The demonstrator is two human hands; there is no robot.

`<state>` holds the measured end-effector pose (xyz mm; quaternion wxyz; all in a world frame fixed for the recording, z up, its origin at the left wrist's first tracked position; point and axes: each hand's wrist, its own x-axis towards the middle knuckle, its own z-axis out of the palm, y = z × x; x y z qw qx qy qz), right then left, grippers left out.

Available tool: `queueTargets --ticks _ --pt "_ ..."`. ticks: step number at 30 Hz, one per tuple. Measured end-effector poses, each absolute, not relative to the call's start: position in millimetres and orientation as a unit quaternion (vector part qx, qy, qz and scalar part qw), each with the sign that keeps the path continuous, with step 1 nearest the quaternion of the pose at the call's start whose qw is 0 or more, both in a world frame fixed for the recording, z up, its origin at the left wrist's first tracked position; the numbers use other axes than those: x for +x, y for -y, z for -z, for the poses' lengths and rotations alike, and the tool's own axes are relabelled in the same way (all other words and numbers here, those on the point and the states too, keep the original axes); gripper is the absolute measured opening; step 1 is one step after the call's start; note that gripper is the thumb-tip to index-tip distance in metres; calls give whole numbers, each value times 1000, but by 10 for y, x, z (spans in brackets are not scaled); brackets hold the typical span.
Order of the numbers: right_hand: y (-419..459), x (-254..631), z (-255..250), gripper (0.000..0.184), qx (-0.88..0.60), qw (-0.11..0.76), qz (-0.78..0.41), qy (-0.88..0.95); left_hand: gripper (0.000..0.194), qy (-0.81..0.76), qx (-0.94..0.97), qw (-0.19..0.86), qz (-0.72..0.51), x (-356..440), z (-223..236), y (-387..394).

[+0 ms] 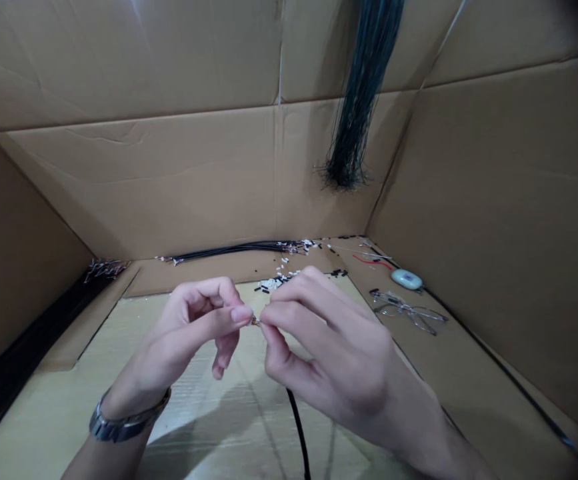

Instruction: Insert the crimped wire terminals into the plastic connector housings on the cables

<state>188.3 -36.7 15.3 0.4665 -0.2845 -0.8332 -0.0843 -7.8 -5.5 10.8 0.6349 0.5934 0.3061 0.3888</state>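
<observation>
- Hands at the centre, seen from the wearer's own viewpoint: the left hand (189, 333) and the right hand (333, 353) almost meet above a pale desk (93, 373).
- The left grip is narrow, thumb and forefinger pinched on tiny wire ends (255, 321), orange and whitish; the other fingers curl loosely below.
- The right grip is narrow too, thumb and forefinger closed on the opposite side of those wire ends, which sit in the small gap between the two sets of fingertips.
- A black cable (297, 430) shows below the right hand and runs down to the bottom edge; its upper part is hidden.
- A dark metal wristband (123, 425) circles the left wrist.
- Just beyond the fingers lies a scatter of small white and black pieces (270, 285).
- Behind them, slim black cables (229, 250) with stripped ends lie along the foot of cardboard walls (193, 160).
- At far left, a thick black bundle (33, 337) slants away, ending in frayed, coppery and silvery tips.
- On the right rest clear-framed eyeglasses (409, 309), and just beyond them a pale blue oval object (407, 279) beside a red strip (373, 261).
- High at the back, dark blue-green strands (359, 107) hang in a dense bunch.
</observation>
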Motion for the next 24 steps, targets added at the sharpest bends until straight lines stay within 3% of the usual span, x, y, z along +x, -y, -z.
queueTargets --ticks 5,10,24 --pt "352 1906 -128 15 -311 473 58 822 23 -355 659 486 -452 -19 -128 168" --pt "367 1908 -137 15 -314 473 58 821 22 -353 669 467 -459 20 -116 163" --pt "362 1926 -141 16 -292 452 65 840 30 -308 550 667 -397 17 -118 17"
